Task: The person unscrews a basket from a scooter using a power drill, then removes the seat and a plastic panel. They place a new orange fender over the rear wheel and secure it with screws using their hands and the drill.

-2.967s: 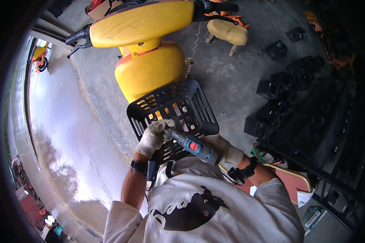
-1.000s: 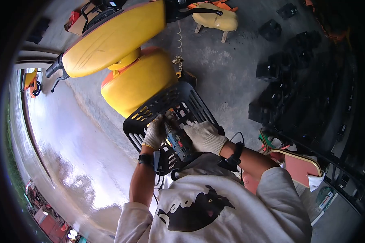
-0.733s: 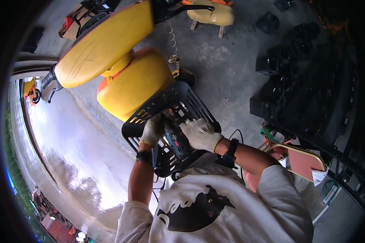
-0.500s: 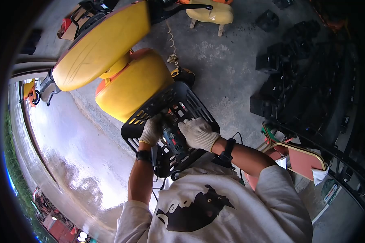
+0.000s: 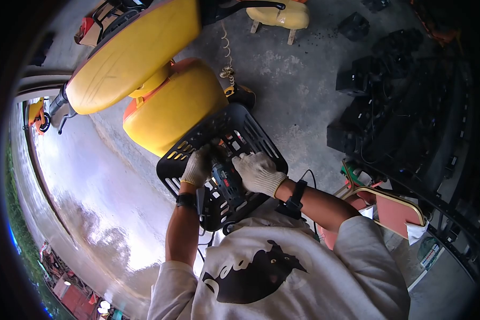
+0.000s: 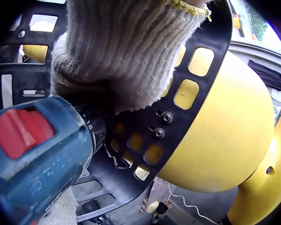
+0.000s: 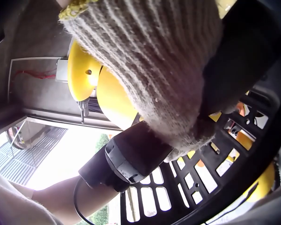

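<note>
My two white-gloved hands hold a blue power drill [image 5: 226, 181] with a red switch [image 6: 18, 131] inside a black slotted basket [image 5: 253, 136]. The basket is fixed to the front of a yellow scooter [image 5: 170, 104]. Curled round the drill's black nose is my left hand [image 5: 196, 166], whose glove [image 6: 126, 51] fills the top of the left wrist view. My right hand [image 5: 258, 172] grips the drill's dark handle [image 7: 239, 61] from behind. The bit is hidden behind the left glove. Two screws [image 6: 161, 124] show in the basket wall [image 6: 196, 117].
A yellow stool [image 5: 274, 15] stands on the concrete beyond the scooter. Black parts [image 5: 389, 101] are piled on the right. A red-topped seat [image 5: 392, 210] is beside my right arm. Wet shiny floor [image 5: 90, 186] spreads to the left. A coiled cord [image 5: 228, 53] hangs by the scooter.
Three seconds ago the drill was held up near my chest at the basket's near rim; both hands have since carried it down into the basket. In the last second it barely moves.
</note>
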Motion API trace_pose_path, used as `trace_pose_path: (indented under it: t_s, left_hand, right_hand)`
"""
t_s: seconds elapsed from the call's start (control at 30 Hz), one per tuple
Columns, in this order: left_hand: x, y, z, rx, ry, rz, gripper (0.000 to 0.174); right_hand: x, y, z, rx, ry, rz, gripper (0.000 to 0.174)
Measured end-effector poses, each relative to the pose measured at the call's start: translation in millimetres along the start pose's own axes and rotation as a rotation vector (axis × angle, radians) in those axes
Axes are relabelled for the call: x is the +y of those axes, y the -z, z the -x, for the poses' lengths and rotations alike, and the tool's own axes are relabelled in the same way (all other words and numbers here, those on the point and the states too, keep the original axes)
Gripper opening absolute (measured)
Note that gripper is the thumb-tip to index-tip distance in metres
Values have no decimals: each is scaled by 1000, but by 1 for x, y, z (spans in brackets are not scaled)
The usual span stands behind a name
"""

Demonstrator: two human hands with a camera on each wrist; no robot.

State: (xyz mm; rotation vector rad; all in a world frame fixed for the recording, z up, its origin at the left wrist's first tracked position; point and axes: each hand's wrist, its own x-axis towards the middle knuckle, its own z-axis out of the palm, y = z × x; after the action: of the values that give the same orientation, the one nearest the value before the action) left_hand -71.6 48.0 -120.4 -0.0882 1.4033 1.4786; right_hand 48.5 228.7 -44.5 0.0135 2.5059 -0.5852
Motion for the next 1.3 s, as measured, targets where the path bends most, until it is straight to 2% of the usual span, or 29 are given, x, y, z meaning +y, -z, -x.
trace_pose_path:
  t_s: [0.07, 0.13, 0.2, 0.3, 0.43, 0.63, 0.73, 0.83, 1.03, 1.3]
  left_hand:
    - [8, 8, 3, -26, -24, -424, 43]
    - [-1, 17, 0, -8, 29, -322, 41]
    - [-35, 27, -13, 48, 150, 309, 40]
    - [1, -16, 35, 54, 279, 568, 44]
    - [11, -52, 79, 15, 344, 508, 54]
    - [-18, -70, 72, 288, 294, 349, 62]
    - [-14, -74, 75, 326, 310, 345, 60]
    - [-10, -77, 75, 370, 339, 330, 59]
    - [-10, -78, 78, 362, 331, 346, 53]
    - [-20, -69, 75, 270, 296, 406, 61]
  right_hand:
    - [1, -4, -2, 17, 0, 5, 29]
    - [1, -5, -2, 35, 3, 5, 28]
    - [1, -5, -2, 55, 13, 5, 27]
    - [3, -6, -4, 73, 20, -7, 26]
    - [0, -1, -7, -8, -21, -42, 26]
    - [2, -13, -7, 81, 21, -4, 24]
    - [0, -13, -7, 76, 15, 15, 23]
    - [-3, -5, -9, -75, -16, 11, 35]
    - [-4, -5, -10, -92, -33, 18, 33]
    - [-9, -6, -8, -56, -16, 102, 31]
